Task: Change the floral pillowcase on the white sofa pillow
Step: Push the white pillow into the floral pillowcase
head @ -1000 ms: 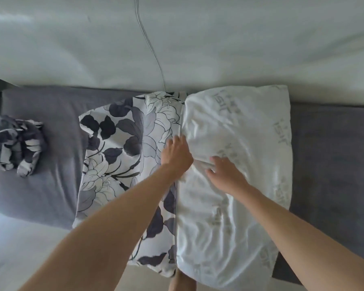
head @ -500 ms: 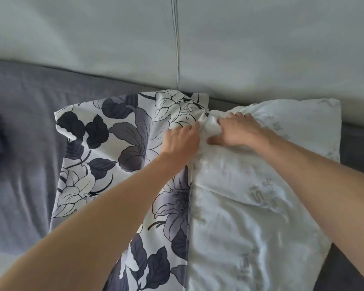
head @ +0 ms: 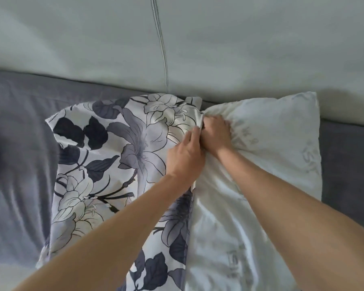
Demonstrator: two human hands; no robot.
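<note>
A pale sofa back rises beyond both hands, and a grey seat cover spreads beneath them. The white pillow lies under and right of the right hand, whose grip bunches the pillow's far left corner. The floral pillowcase lies left of the left hand, whose grip pinches its open edge against that corner.
</note>
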